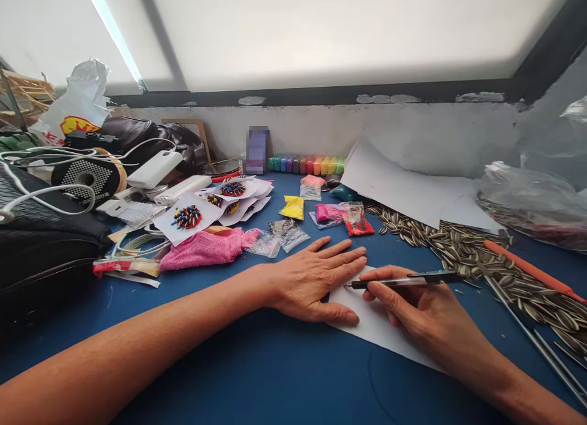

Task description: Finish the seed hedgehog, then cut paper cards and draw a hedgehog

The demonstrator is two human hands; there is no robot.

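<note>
My left hand [316, 279] lies flat with its fingers spread over the left part of a white sheet of paper [367, 324] on the blue table. In my right hand [422, 306] is a pen [403, 281] with a black grip and a clear barrel. Its tip points left, at the paper close to my left fingers; whether it touches cannot be made out. Part of the sheet is hidden under both hands. Beyond my left fingertips lie small bags of yellow clay [292, 207], pink clay [329, 213] and red clay [356, 220].
Striped sunflower seeds [513, 278] spread along the right, with an orange stick [534, 269] and metal tweezers [527, 330] among them. White sheets [394, 183] lean behind. At left are a pink cloth [202, 251], cards with seed-and-clay pieces [187, 217], cables and a black bag [41, 241].
</note>
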